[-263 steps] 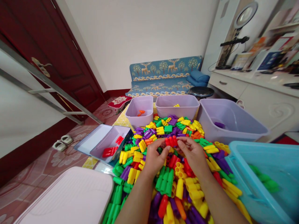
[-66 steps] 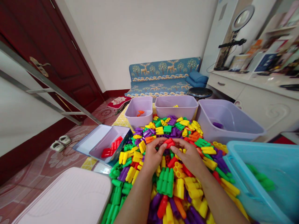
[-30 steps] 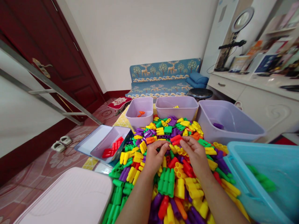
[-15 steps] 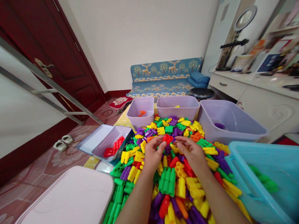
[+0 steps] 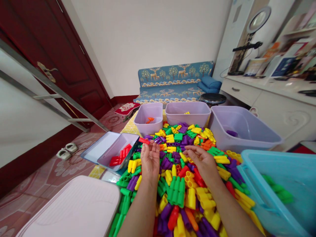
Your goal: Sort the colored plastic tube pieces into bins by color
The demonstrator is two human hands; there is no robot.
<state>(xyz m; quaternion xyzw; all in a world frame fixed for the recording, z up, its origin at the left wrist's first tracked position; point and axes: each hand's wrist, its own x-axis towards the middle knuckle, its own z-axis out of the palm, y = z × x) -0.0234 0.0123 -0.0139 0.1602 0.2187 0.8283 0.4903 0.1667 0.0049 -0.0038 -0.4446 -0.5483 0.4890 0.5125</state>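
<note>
My left hand [image 5: 150, 159] is turned palm up over the left part of the pile, fingers stretched out. A red plastic tube block [image 5: 144, 141] is at its thumb and fingertips, with no fingers wrapped round it; whether it still touches them I cannot tell. My right hand [image 5: 201, 161] hovers above the middle of the pile, fingers loosely bent and apart, holding nothing. Beneath both hands spreads a heap of yellow, green, purple, red and orange tube blocks, among them a green block [image 5: 176, 191]. Left of my left hand, a lilac bin [image 5: 106, 157] contains red blocks [image 5: 120, 155].
Behind the pile stand a lilac bin [image 5: 148, 129] with orange pieces, another lilac bin [image 5: 187, 120] with yellow ones, and a larger lilac bin [image 5: 247, 141] with a purple one. A blue tub [image 5: 278, 161] with green blocks is at right, a pale pink lid [image 5: 74, 207] at left.
My left hand has moved left and turned palm up, its pinch opened out, and the red block has shifted left with it. My right hand has barely moved.
</note>
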